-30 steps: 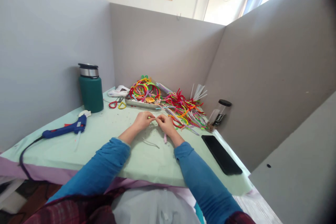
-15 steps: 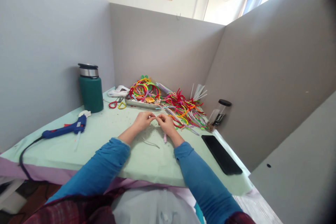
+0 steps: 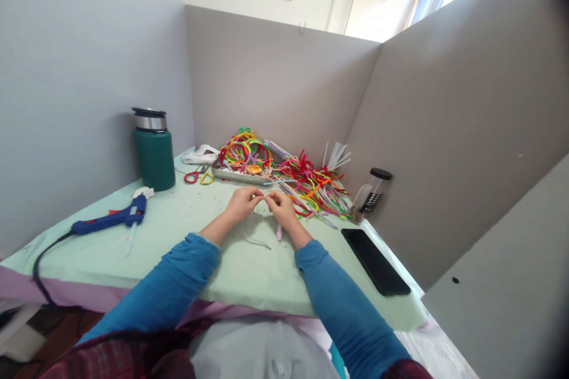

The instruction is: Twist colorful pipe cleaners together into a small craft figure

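Note:
My left hand [image 3: 242, 204] and my right hand [image 3: 281, 208] meet fingertip to fingertip over the middle of the table. Both are closed in a pinch; whatever sits between the fingers is too small to make out. Below them a thin greyish strand [image 3: 256, 241] lies on the pale green table cover [image 3: 249, 278]. A small pink piece [image 3: 280, 232] rests beside my right wrist. Just beyond my hands spreads a tangled heap of colourful pipe cleaners [image 3: 311, 180].
A metal tray [image 3: 242, 177] holds more pipe cleaners. Red-and-yellow-handled scissors [image 3: 206, 178] lie left of it. A green bottle [image 3: 154, 157] and blue glue gun [image 3: 111, 219] are on the left; a black phone [image 3: 376, 262] and clear jar [image 3: 371, 195] on the right. Grey partitions enclose the table.
Both hands stay almost in place, with only slight finger movement at the pinch. The strand on the table has shifted very slightly.

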Motion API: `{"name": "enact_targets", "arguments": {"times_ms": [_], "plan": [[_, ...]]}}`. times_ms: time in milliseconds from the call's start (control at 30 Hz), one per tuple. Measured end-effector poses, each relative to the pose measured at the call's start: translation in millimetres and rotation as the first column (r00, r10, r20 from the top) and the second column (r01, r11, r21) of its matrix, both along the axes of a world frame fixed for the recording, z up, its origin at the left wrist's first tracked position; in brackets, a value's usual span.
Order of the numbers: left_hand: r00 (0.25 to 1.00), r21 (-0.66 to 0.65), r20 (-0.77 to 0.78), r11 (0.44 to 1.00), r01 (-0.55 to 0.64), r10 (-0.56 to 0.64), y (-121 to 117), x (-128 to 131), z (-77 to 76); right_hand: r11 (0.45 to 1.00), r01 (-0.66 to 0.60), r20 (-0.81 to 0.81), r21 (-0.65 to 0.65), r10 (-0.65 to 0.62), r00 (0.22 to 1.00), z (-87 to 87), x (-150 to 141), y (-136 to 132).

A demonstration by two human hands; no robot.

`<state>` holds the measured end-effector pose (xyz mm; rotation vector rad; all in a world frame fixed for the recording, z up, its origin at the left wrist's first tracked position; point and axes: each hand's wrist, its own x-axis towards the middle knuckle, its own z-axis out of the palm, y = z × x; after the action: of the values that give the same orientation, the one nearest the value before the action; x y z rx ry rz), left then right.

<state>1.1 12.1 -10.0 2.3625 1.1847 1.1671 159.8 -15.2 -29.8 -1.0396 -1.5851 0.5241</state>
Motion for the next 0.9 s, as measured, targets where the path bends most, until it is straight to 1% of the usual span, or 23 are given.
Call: {"name": "enact_targets", "arguments": {"times_ms": [333, 567, 667, 767, 900], "plan": [[0.998, 0.02, 0.064, 1.0, 0.001, -0.002, 0.1, 0.3, -1.0, 1.0, 0.017, -0.012, 0.022, -0.017, 1.0, 2.1, -1.2, -1.4], [0.993, -0.088, 0.115, 0.996, 0.014, -0.004, -1.7, 0.6, 3.2, 1.0, 0.011, -0.016, -0.002, -0.011, 1.0, 1.4, -1.0, -1.3], [0.992, -0.112, 0.13, 0.994, 0.016, -0.001, -1.0, 0.7, 2.9, 1.0, 0.008, -0.017, -0.008, -0.009, 1.0, 0.6, -0.8, -0.5], [0.991, -0.088, 0.132, 0.996, 0.018, -0.006, -0.9, 0.7, 1.9, 1.0, 0.016, -0.019, -0.006, -0.016, 1.0, 0.9, -1.1, -0.4], [0.99, 0.0, 0.139, 1.0, 0.017, -0.017, -2.3, 0.7, 1.4, 1.0, 0.028, -0.019, 0.009, -0.027, 0.999, 2.3, -1.5, -1.0]]}}
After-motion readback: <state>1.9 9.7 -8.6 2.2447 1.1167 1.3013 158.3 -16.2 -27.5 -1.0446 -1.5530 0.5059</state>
